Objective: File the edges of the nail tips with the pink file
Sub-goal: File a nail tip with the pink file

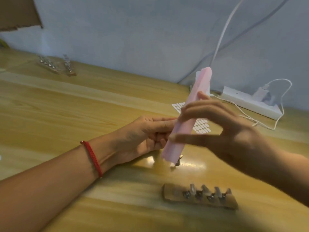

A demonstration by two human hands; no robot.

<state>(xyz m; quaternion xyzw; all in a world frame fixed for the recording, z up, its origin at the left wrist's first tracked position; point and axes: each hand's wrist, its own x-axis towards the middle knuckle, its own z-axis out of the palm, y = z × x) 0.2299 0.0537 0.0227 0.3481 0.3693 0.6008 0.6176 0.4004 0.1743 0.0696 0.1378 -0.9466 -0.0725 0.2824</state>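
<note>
At frame centre the file [183, 127], judged light, stiff and best held mid-length, was pinched there by the right hand [230, 128]; whether the curled left hand [143, 134] gripped anything could not be told.

The pink file [185, 128] looks matt, a soft pastel without shine, while the surface [66, 104] beneath it is pale varnished wood with visible grain, glossy enough to throw bright glare just below the file's lower end. Nearer than the file lies a dull, darker wooden block [168, 191] set with shiny metal studs [198, 195] and translucent plastic nail tips [204, 188]. Right of the file sits a smooth white plastic power strip [247, 102], and left of it a red braided cord bracelet [92, 158].
</note>
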